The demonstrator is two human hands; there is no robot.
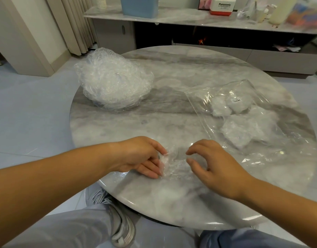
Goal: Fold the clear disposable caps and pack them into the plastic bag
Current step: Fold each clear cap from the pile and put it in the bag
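Cap clear, crinkled, bunched small.

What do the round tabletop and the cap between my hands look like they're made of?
Tabletop: probably polished marble or a marble-look slab, judging by the grey veining and glossy reflections. Cap: thin clear plastic film, crinkled, with the table showing through it.

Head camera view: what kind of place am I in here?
Most likely a home living room: a round grey marble table, a long low marble-topped cabinet holding household clutter along the wall, and pleated beige curtains reaching the floor.
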